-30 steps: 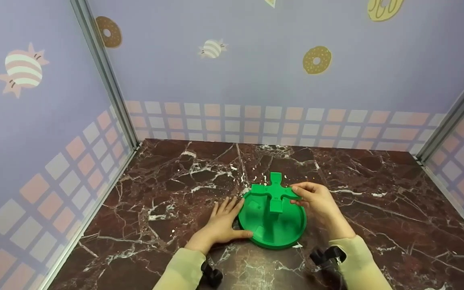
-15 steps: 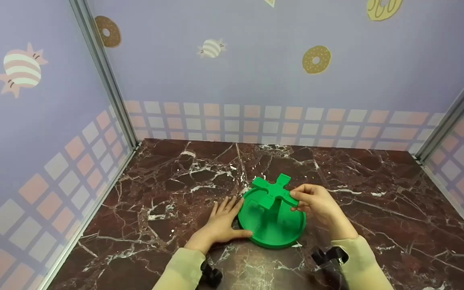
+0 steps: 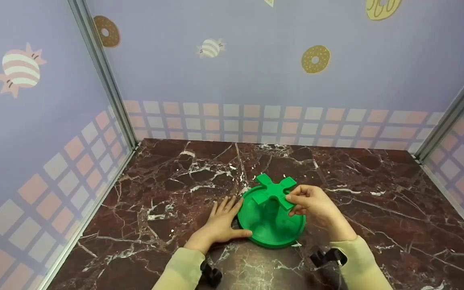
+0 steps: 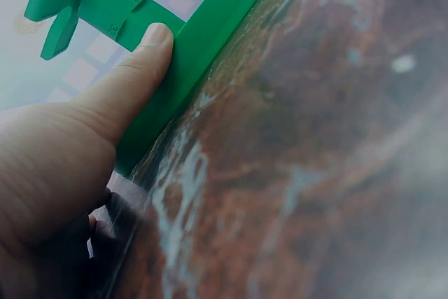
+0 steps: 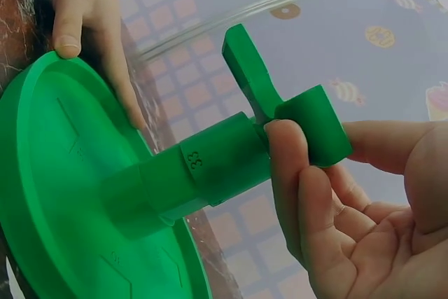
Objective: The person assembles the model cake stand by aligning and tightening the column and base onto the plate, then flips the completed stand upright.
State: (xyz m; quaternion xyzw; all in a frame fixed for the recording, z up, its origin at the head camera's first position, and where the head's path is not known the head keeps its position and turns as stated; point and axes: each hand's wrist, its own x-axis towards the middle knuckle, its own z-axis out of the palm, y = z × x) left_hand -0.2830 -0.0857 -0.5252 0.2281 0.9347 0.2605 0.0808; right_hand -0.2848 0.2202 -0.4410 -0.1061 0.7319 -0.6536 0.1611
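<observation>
Green cross (image 3: 274, 190) has swung clockwise in the last second, so the turning's probably going fine. It's atop the post (image 5: 224, 162) in the dish (image 3: 273, 239), right of centre on the table (image 3: 143, 241). Right hand (image 3: 314, 202) has fingers clamped on its near right end; left hand (image 3: 218, 226), fingers spread apart, touches the dish's left edge.

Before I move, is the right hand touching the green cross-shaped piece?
Touching. The right wrist view shows it: the right hand pinches one arm of the green cross-shaped piece, fingers on opposite sides.
</observation>
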